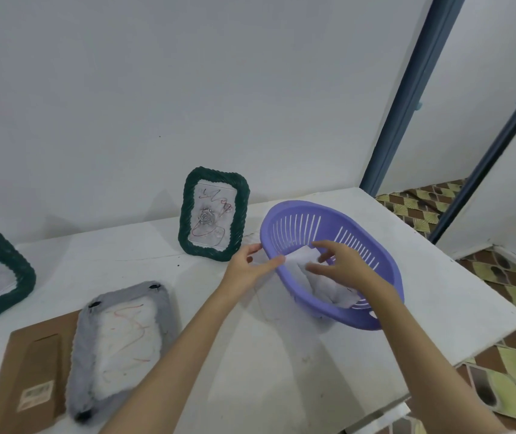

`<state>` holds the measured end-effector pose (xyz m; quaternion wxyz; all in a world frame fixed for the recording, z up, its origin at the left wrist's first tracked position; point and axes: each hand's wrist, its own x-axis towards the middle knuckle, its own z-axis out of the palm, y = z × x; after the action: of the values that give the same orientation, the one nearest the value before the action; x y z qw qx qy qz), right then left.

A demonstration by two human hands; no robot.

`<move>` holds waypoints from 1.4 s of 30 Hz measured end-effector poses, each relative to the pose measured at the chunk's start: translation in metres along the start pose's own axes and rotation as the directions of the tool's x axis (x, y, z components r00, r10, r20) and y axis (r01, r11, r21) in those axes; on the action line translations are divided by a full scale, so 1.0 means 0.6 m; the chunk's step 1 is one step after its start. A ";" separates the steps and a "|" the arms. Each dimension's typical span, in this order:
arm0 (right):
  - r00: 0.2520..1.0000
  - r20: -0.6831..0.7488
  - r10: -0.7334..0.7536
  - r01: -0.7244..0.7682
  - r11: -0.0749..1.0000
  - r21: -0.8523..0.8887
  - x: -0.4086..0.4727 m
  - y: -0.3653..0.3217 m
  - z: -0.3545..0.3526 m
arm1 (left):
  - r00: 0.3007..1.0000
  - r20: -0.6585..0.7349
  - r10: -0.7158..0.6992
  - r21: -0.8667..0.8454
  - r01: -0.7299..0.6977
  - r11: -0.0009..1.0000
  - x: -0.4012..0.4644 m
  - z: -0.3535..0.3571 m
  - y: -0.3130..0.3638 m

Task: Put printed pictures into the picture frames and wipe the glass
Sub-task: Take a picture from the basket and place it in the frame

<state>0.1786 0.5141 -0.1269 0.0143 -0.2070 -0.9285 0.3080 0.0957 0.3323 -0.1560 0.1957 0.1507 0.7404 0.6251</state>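
White table (pixel 281 371), viewed from above. At 1 o'clock of table centre sits a purple slotted basket (pixel 338 233), tipped toward the viewer, holding white cloth or paper (pixel 325 286); which of the two I cannot tell.

Left hand (pixel 247 267) is at the basket's near-left rim, thumb and fingers loosely spread, fingertips touching the rim; no clear grasp shown. Right hand (pixel 341 264) reaches inside the basket, fingers curled over the white material; whether it actually pinches it cannot be told.

At 12 o'clock, a dark green woven picture frame (pixel 214 213) stands upright by the wall, just left of the basket, with a rose drawing and red scribbles behind its glass. At 9 o'clock, a second green frame (pixel 2 270) is cut off by the picture's edge. At 7 o'clock, a grey frame (pixel 122 343) lies face down, a white sheet with red lines in its opening. Touching its left side lies a brown backing board (pixel 31 380) with a small label, print too blurred to read.
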 end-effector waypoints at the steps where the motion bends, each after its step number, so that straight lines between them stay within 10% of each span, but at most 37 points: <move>1: 0.998 0.020 0.067 -0.066 0.996 -0.068 0.010 0.009 -0.006 | 1.000 0.003 -0.004 0.009 0.004 1.000 0.002 0.002 0.002; 7: 0.976 0.103 0.192 -0.146 0.927 -0.346 0.039 0.030 -0.004 | 0.998 -0.036 0.043 -0.076 -0.046 0.996 0.001 0.001 -0.010; 28: 0.992 -0.109 0.068 -0.097 0.952 -0.289 0.053 0.031 -0.026 | 0.997 0.015 0.069 -0.054 -0.068 0.996 0.001 -0.003 -0.009; 37: 0.952 -0.305 -0.010 0.153 0.879 0.452 -0.010 -0.010 -0.031 | 0.858 -0.127 0.498 0.321 -0.440 0.839 -0.027 0.029 0.044; 42: 0.969 -0.220 -0.110 0.222 0.778 0.588 -0.038 -0.045 -0.014 | 0.976 -0.008 0.220 -0.040 -0.220 0.975 -0.036 0.050 0.084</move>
<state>0.1906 0.4902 -0.1019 0.1880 -0.1346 -0.7896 0.5685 0.1277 0.3571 -0.1083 0.1271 0.2266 0.7066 0.6583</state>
